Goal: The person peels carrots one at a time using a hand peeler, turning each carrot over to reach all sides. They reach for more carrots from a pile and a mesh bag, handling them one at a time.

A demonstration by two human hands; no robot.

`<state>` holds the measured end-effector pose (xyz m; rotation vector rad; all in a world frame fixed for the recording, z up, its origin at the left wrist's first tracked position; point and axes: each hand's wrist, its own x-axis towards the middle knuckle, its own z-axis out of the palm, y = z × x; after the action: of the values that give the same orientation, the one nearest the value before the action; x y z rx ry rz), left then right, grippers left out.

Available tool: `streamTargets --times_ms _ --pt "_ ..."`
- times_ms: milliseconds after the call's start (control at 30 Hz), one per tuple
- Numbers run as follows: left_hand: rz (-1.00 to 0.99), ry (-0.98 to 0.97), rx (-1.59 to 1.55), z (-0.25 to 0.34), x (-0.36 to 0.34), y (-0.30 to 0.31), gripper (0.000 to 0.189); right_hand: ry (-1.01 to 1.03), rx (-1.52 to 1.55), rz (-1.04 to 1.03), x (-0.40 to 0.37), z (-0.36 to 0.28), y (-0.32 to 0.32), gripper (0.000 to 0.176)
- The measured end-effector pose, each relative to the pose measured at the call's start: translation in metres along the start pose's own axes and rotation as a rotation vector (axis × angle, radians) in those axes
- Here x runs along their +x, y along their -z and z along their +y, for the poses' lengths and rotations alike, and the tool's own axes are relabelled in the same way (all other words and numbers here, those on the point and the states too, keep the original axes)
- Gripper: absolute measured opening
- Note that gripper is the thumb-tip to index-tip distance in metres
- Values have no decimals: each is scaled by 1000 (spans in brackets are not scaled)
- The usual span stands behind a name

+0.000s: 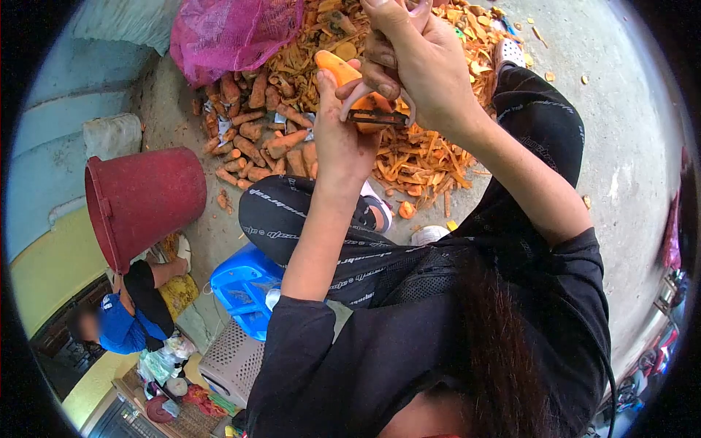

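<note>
My left hand (339, 131) holds an orange carrot (336, 67), its peeled surface showing above the fingers. In my right hand (420, 62) is a peeler (376, 117) with a pale handle frame and a dark blade, which lies across the lower part of the carrot. Below and behind the hands, a heap of orange peelings (420, 164) covers the ground. Unpeeled, soil-stained carrots (252, 150) are piled to the left of my left hand.
A pink mesh bag (234, 36) lies at the top left of the pile. A large red bucket (150, 204) stands left, near another person (128, 317). A blue plastic stool (248, 285) and a grey perforated crate (230, 361) are beside my left leg.
</note>
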<state>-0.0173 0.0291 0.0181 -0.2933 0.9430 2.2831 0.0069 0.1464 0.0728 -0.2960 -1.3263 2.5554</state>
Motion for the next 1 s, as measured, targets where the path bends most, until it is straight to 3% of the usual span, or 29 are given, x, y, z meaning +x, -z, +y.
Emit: streamTargets --times_ms 133,233,300,333,467,533,567,600,667,867,933,1000 --pt "-25 -4 43 1 -1 1 41 73 -145 20 4 6 2 30" --pt "-64 -9 47 0 -1 -2 38 192 -88 -64 6 -1 1 30" --pt "-89 -27 39 0 -2 -2 36 217 -110 87 14 -17 2 31" --pt "-105 -39 37 0 -2 -2 34 184 28 76 31 -19 11 31" --pt "-138 -30 43 1 1 2 33 36 -213 -67 9 -24 6 30" --pt "-86 22 40 1 5 5 34 -35 -117 -144 6 -20 1 31" --pt "-207 39 28 1 3 9 35 -74 -132 -146 4 -19 -1 31" --pt "-187 68 8 0 3 12 35 -113 -147 -148 3 -17 -2 32" --pt "-146 127 -34 -1 3 16 34 -90 -137 -148 8 -4 3 28" --pt "-189 -75 152 -9 -2 -2 36 -17 -54 -120 18 -16 7 26" --pt "-195 -62 191 -13 -2 -3 37 -24 -50 -140 22 -16 9 27" --pt "-215 -59 232 -14 -10 -7 39 134 -143 -61 27 -17 14 27"
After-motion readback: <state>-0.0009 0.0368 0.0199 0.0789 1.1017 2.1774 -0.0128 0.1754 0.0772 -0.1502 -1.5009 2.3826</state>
